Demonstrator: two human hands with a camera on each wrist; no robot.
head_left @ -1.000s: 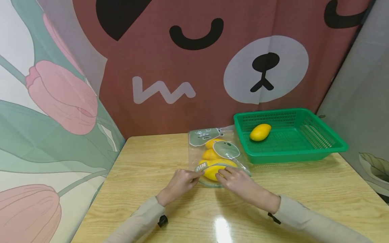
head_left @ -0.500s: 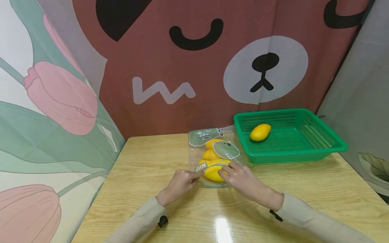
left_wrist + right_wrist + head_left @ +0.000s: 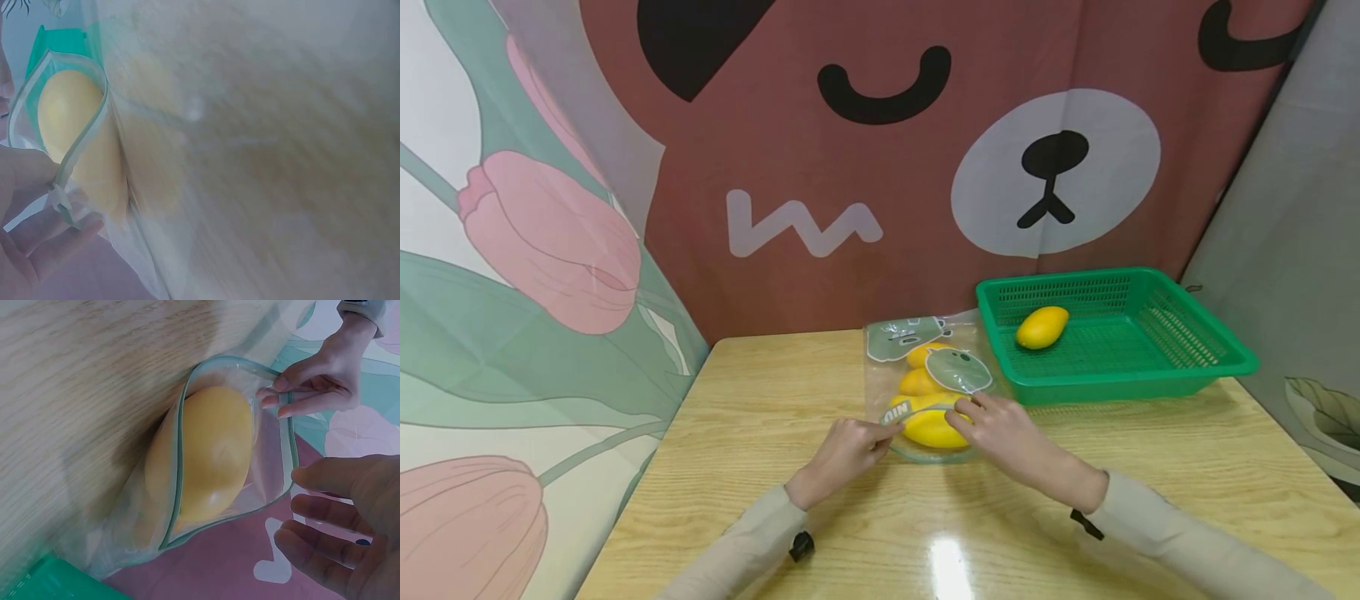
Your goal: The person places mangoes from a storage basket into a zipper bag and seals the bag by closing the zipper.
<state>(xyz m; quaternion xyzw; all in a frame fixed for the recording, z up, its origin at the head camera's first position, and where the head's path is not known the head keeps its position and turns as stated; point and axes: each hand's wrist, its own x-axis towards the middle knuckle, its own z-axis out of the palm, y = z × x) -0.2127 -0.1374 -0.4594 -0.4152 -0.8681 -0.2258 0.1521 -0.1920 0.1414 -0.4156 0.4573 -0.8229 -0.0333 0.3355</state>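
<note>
Bag: clear, glossy plastic film, roughly rectangular, lying just below the centre of the frame; printed with grey-green cartoon shapes outlined in white; mouth edged by a thin grey-green strip, gaping in the right wrist view. Contents: several yellow fruits, smooth, plump and oval; the foremost lying at the mouth. Writing: block capitals on a small label beside the left hand, apparently NIU, reading uncertain. Grip: left hand, thumb and finger pinching the mouth's left edge; right hand, at its right edge, thumb and fingertips parted in the right wrist view; whether film is nipped there cannot be told. Basket: green plastic, rectangular, slotted walls, right of centre; one yellow oval fruit inside, toward the left. Table: pale, glossy wood grain; backdrop cloth: brown-red, cartoon bear face.
</note>
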